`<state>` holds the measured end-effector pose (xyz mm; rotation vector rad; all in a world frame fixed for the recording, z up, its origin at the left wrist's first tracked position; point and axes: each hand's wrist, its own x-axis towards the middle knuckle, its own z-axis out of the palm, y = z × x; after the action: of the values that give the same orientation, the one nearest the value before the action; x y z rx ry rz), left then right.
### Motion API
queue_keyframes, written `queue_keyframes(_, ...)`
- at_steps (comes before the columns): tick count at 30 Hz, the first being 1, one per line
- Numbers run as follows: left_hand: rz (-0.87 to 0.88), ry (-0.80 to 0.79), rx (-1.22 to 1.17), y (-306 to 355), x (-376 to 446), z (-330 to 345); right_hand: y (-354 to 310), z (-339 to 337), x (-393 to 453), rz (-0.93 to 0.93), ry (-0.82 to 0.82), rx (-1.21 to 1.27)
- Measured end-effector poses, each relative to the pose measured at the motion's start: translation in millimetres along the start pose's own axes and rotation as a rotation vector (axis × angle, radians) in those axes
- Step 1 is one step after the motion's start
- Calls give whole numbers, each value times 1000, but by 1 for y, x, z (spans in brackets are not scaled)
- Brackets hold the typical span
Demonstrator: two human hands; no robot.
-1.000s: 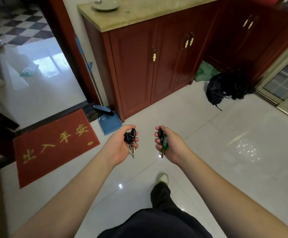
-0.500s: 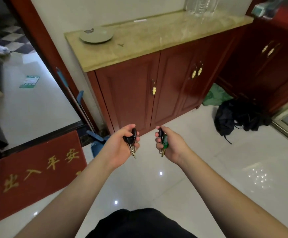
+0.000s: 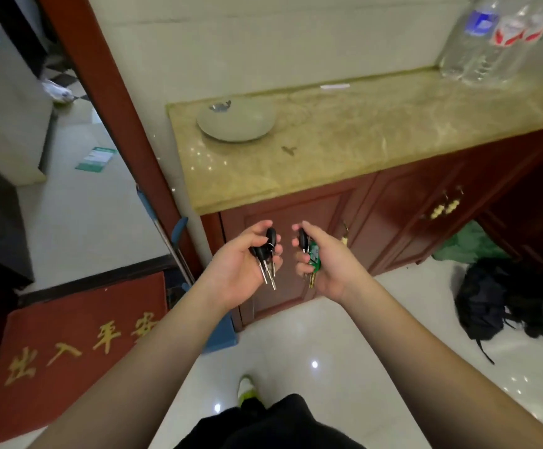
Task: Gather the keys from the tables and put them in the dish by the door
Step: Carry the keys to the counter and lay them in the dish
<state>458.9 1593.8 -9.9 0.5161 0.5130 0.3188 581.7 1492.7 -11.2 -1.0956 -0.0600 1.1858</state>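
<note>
My left hand (image 3: 236,270) grips a bunch of black-headed keys (image 3: 266,259) whose metal blades hang down. A second bunch of keys with a green tag (image 3: 310,259) is held in my right hand (image 3: 325,264). Both hands are level in front of the red cabinet door, below the counter edge. The pale grey dish (image 3: 236,119) sits on the left end of the marble counter top (image 3: 377,131), right beside the doorway. A small dark item lies at the dish's far rim; I cannot tell what it is.
Several clear water bottles (image 3: 490,43) stand at the counter's back right. A red doormat (image 3: 66,348) lies left by the door frame (image 3: 101,92). A blue dustpan with a long handle (image 3: 173,241) leans by the cabinet. Black bags (image 3: 516,303) lie on the floor right.
The cabinet and dish have come much closer and the counter top now fills the upper view. Both hands keep their keys, held a little higher and nearer the cabinet.
</note>
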Motion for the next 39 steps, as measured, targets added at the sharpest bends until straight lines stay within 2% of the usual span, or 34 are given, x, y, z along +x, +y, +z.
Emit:
queue_keyframes(5, 63, -125, 87, 83, 59, 21, -58, 39, 61, -61, -98, -5)
queue_keyframes(7, 116, -120, 154, 109, 80, 33, -78, 48, 74, -85, -139, -13)
queue_keyframes(11, 184, -16, 253, 142, 120, 41, -112, 64, 109, -119, -166, -125)
queue_keyframes(19, 349, 145, 109, 181, 186, 50, -164, 90, 194, -296, -205, -528)
queue_keyframes(22, 378, 206, 130, 192, 200, 50, -182, 100, 224, -345, -192, -716)
queue_keyframes(29, 429, 310, 127, 196, 217, 50, -188, 122, 273, -454, -310, -1113)
queue_keyframes(34, 417, 354, 207, 208, 220, 44, -193, 130, 294, -453, -290, -1185)
queue_keyframes(39, 409, 463, 504, 222, 218, 37, -207, 126, 304, -403, -247, -1156)
